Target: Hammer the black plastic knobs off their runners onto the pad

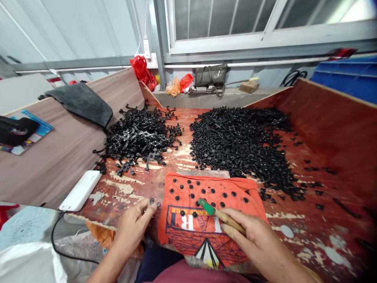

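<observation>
An orange-red printed cloth [176,232] lies flat at the table's front, with several small round black pieces [222,204] spread over it. My right hand [246,232] is wrapped round the wooden handle of a tool [229,221], whose green end [207,206] is over the cloth, close to one black piece. Left of the cloth, my left hand [135,220] has its thumb and index finger pinched around a small black part [151,201]. A similar small part [158,204] is right beside those fingertips.
Behind the cloth are a large heap of small black parts [235,137] and, further left, a pile of black linked pieces [135,135]. A white power bank [81,190] with a cable lies at the left edge. Wooden boards [332,129] wall the sides.
</observation>
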Demonstrator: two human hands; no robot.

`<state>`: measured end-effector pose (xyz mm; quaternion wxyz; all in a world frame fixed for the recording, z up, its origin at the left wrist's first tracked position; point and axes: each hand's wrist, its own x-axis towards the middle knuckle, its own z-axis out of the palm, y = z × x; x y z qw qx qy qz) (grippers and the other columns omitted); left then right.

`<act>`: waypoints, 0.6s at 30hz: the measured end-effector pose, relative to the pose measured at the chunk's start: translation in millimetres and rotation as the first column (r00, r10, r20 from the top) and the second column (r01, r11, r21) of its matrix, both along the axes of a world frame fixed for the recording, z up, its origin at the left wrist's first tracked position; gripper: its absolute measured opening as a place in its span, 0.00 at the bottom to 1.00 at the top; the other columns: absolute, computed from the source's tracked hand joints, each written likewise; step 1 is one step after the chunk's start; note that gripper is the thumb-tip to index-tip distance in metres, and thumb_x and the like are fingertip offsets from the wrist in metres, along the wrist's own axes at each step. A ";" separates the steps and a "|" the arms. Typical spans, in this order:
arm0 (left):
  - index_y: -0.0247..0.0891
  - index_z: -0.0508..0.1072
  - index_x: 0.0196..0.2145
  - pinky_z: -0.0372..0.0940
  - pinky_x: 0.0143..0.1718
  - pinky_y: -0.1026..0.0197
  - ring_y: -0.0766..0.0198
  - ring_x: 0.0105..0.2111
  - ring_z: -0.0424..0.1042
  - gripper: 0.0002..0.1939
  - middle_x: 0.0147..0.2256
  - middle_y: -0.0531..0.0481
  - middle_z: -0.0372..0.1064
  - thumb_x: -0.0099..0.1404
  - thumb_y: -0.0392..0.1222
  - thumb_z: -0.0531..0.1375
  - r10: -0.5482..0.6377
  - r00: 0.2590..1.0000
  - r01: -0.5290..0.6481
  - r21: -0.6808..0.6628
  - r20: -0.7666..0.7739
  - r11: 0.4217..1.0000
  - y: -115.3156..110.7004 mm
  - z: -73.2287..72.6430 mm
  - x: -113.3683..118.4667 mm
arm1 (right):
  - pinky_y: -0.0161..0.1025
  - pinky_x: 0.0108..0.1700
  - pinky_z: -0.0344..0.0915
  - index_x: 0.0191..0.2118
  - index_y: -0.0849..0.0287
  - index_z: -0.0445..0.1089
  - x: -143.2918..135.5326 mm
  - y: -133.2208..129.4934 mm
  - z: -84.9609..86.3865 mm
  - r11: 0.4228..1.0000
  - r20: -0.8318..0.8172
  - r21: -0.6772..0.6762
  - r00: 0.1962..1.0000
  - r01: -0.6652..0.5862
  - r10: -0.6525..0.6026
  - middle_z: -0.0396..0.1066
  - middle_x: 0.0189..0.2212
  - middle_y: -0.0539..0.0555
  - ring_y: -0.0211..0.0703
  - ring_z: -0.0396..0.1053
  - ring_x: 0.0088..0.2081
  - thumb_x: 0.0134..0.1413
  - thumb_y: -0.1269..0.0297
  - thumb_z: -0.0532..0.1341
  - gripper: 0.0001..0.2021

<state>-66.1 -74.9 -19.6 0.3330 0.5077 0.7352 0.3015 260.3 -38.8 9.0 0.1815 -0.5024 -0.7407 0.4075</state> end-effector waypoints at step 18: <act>0.38 0.62 0.20 0.48 0.24 0.66 0.69 0.21 0.53 0.22 0.19 0.58 0.55 0.57 0.59 0.59 -0.044 0.930 0.047 0.002 0.364 0.999 59.5 -10.7 16.0 | 0.38 0.39 0.71 0.45 0.48 0.77 -4.4 -13.8 -5.2 1.000 0.069 0.018 0.997 -0.019 0.017 0.79 0.33 0.50 0.47 0.76 0.35 0.63 0.62 0.55 0.13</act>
